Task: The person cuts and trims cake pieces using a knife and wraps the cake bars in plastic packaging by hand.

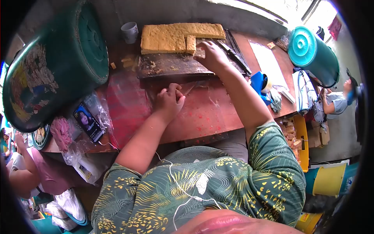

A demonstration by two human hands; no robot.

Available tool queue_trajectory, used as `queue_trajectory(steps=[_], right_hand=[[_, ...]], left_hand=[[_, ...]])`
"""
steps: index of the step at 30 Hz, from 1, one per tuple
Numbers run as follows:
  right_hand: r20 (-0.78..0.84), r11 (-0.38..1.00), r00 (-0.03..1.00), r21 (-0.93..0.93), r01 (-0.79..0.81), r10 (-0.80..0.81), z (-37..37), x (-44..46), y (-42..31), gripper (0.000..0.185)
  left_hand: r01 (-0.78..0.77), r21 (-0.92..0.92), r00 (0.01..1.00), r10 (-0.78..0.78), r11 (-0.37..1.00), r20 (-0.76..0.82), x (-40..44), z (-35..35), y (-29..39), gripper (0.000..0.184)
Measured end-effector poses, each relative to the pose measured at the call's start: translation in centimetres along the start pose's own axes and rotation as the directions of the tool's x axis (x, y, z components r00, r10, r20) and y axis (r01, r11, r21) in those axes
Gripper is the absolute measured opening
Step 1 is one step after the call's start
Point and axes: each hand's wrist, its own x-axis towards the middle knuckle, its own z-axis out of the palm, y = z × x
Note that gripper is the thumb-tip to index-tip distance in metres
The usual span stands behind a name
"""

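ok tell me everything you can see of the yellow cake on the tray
The cake is a flat, golden-yellow slab with a spongy look, its top faintly browned and divided by cut lines. It lies along the far side of the dark, crumb-strewn tray, deeper on the left, with a narrower strip running right. A narrow block stands out at its front, close to the right hand; contact is unclear.
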Motion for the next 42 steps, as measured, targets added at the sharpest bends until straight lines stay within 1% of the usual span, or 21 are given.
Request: queue_trajectory(steps=[3, 4, 5, 9, 12, 15, 16, 19, 20, 21, 22, 23, 26, 29, 33, 35, 36, 37, 38, 39, 42], right_hand=[[0.028, 0.993, 0.996, -0.08, -0.084, 0.086, 2.8, 3.7, -0.6, 0.078], [0.021, 0.988, 0.992, -0.099, -0.12, 0.123, 3.6, 4.3, -0.3, 0.082], [0.016, 0.98, 0.987, -0.12, -0.157, 0.16, 4.1, 4.7, 0.0, 0.085], [0.005, 0.969, 0.981, -0.156, -0.189, 0.192, 3.8, 5.9, 1.3, 0.077], [0.034, 0.966, 0.974, -0.142, -0.217, 0.223, 2.9, 5.9, 1.7, 0.081], [0.099, 0.92, 0.923, -0.173, -0.353, 0.372, 3.1, 6.7, 1.0, 0.082], [0.044, 0.929, 0.945, -0.205, -0.309, 0.325, 3.9, 7.0, 1.9, 0.076], [0.014, 0.935, 0.935, -0.031, -0.353, 0.353, 3.5, 7.3, 3.8, 0.069], [-0.054, 0.935, 0.934, 0.066, -0.349, 0.352, 3.0, 6.6, 4.3, 0.064], [0.033, 0.872, 0.886, 0.164, -0.461, 0.463, 0.9, 5.8, 3.0, 0.054], [0.16, 0.734, 0.898, 0.527, -0.428, 0.409, 1.5, 4.9, 5.1, 0.051], [0.252, 0.462, 0.917, 0.803, -0.376, 0.309, 1.9, 4.0, 7.2, 0.049], [0.301, -0.124, 0.945, 0.95, -0.286, 0.126, -1.0, -3.5, 4.9, 0.048], [0.366, -0.2, 0.921, 0.92, -0.338, 0.129, -1.6, -9.3, 4.3, 0.051], [0.372, -0.257, 0.926, 0.89, -0.377, -0.068, -1.9, -14.8, 3.8, 0.055], [0.402, -0.298, 0.911, 0.862, -0.409, -0.089, -1.2, -16.5, 3.9, 0.056], [0.362, -0.199, 0.932, 0.912, -0.36, -0.028, -1.1, -17.0, 2.8, 0.057], [0.318, -0.095, 0.948, 0.945, -0.314, 0.027, -0.9, -17.6, 2.0, 0.059], [0.24, 0.196, 0.971, 0.953, -0.232, -0.019, 0.0, -17.7, 2.7, 0.057], [0.285, 0.27, 0.953, 0.93, -0.25, -0.101, -0.5, -17.8, 2.2, 0.059], [0.21, 0.608, 0.971, 0.788, -0.099, -0.113, 0.1, -18.1, 0.7, 0.064]], left_hand=[[0.016, 0.021, 0.999, -0.014, 1.0, -0.05, 0.3, 0.2, -0.2, 0.055], [0.055, -0.063, 0.998, -0.053, 0.997, 0.036, 0.3, -0.2, -0.2, 0.068], [0.047, -0.056, 0.998, -0.045, 0.997, 0.042, 0.4, -0.5, 0.1, 0.069], [0.057, -0.053, 0.996, -0.053, 0.997, 0.074, 0.6, -1.1, 0.6, 0.076], [0.043, -0.072, 0.997, -0.039, 0.996, 0.063, 0.6, -0.7, 0.4, 0.077], [0.023, -0.06, 0.999, -0.021, 0.998, 0.039, 0.4, -0.2, 0.1, 0.079], [0.019, -0.05, 0.999, -0.018, 0.999, 0.033, 0.4, -0.2, 0.1, 0.08], [0.01, -0.083, 0.999, -0.007, 0.997, 0.045, 0.4, -0.5, 0.1, 0.083], [-0.002, -0.08, 0.999, 0.005, 0.997, 0.032, 0.4, -0.5, 0.0, 0.084], [-0.014, -0.08, 1.0, 0.015, 0.997, 0.02, 0.4, -0.4, -0.1, 0.084], [-0.026, -0.082, 1.0, 0.027, 0.996, 0.008, 0.5, -0.2, -0.2, 0.085], [-0.004, -0.056, 1.0, 0.004, 0.998, 0.012, 0.6, 0.1, -0.3, 0.085], [0.012, -0.038, 1.0, -0.012, 0.999, 0.007, 0.5, 0.5, -0.5, 0.084], [-0.018, -0.108, 1.0, 0.017, 0.994, -0.015, 0.6, 0.5, -0.7, 0.082], [-0.052, -0.104, 0.998, 0.05, 0.993, -0.025, 0.7, 0.4, -0.7, 0.077], [-0.075, -0.082, 0.996, 0.071, 0.994, -0.052, 0.9, 1.6, -2.2, 0.077], [-0.113, -0.031, 0.99, 0.11, 0.993, -0.091, 1.0, 1.7, -2.4, 0.077], [-0.066, -0.028, 0.996, 0.064, 0.997, -0.068, 1.1, 1.5, -2.0, 0.075], [-0.054, -0.042, 0.997, 0.052, 0.998, -0.056, 1.0, 1.3, -1.8, 0.074], [-0.042, -0.057, 0.998, 0.04, 0.997, -0.045, 1.0, 1.0, -1.5, 0.073], [-0.005, -0.059, 1.0, 0.004, 0.998, -0.015, 1.0, 1.0, -1.6, 0.071]])
